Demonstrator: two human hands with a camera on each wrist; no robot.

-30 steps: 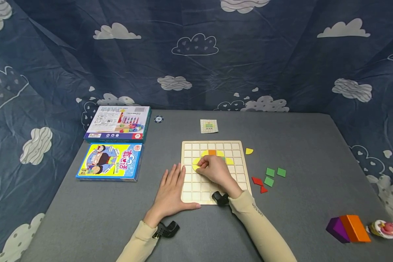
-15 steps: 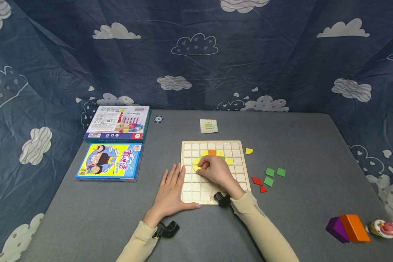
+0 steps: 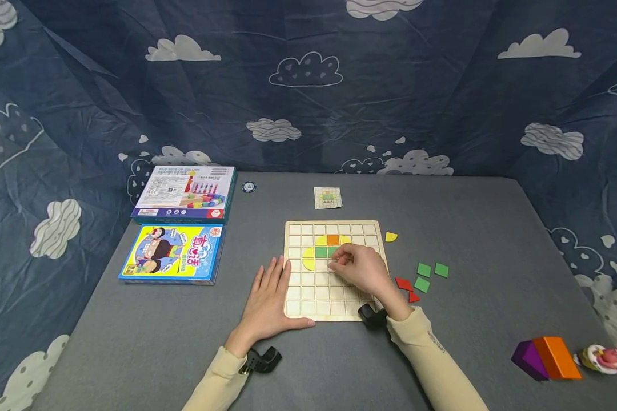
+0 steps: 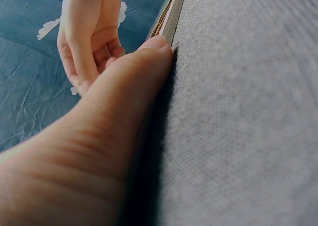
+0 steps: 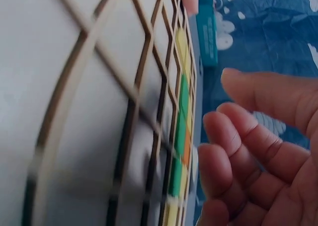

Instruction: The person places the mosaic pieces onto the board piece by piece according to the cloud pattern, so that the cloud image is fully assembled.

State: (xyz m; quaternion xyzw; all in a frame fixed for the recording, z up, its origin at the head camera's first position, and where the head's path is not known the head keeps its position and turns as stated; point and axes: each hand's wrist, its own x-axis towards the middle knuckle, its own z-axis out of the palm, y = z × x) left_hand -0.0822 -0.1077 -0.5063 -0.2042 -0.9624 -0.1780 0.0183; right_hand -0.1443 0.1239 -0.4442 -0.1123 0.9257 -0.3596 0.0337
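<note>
1. Board (image 3: 331, 223): one orange tile (image 3: 333, 240), green tiles (image 3: 321, 252) and yellow tiles (image 3: 308, 265) lie in its cells (image 3: 322, 293).
2. Right hand (image 3: 362, 269): over the board, thumb and fingers apart.
3. Left hand (image 3: 268, 305): fingers straight, thumb against the near edge.

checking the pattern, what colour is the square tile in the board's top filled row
Orange; the square tile shows best in the head view.
</note>
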